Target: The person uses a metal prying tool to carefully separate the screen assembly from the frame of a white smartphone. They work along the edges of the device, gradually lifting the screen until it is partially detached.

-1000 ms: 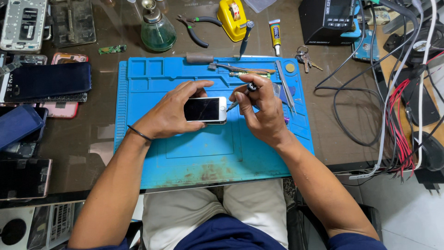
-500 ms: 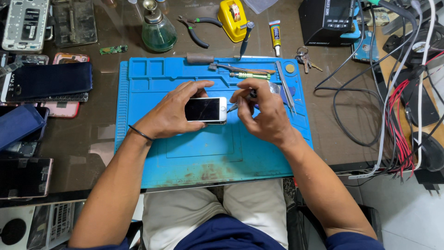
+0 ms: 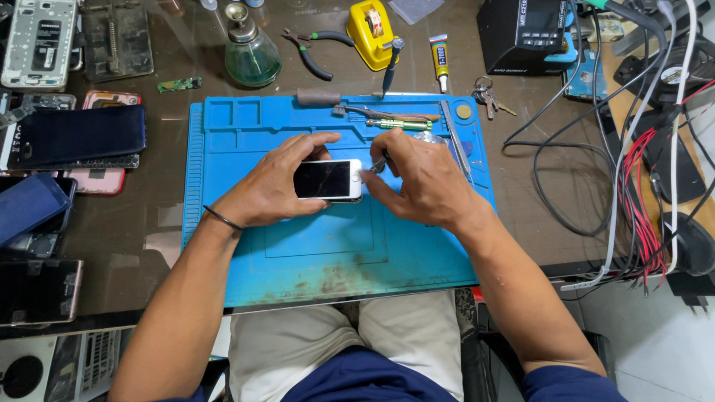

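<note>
My left hand (image 3: 272,182) grips a small white smartphone (image 3: 326,180) with a dark screen, held flat above the blue work mat (image 3: 328,253). Fingers wrap its top edge and the thumb sits under its near side. My right hand (image 3: 417,179) is at the phone's right end, pinching a thin metal tool (image 3: 378,164) whose tip meets that end. The tool's handle is mostly hidden by the fingers.
Screwdrivers and tweezers (image 3: 395,119) lie along the mat's far edge. A green glass bottle (image 3: 252,56), pliers (image 3: 309,48), a yellow tape dispenser (image 3: 370,30), a glue tube (image 3: 441,56) and keys (image 3: 488,97) sit beyond. Several phones (image 3: 74,138) are at left, cables (image 3: 640,171) at right.
My right hand has shifted slightly left toward the phone's end, bringing the tool tip against it. The left hand keeps the phone in the same place.
</note>
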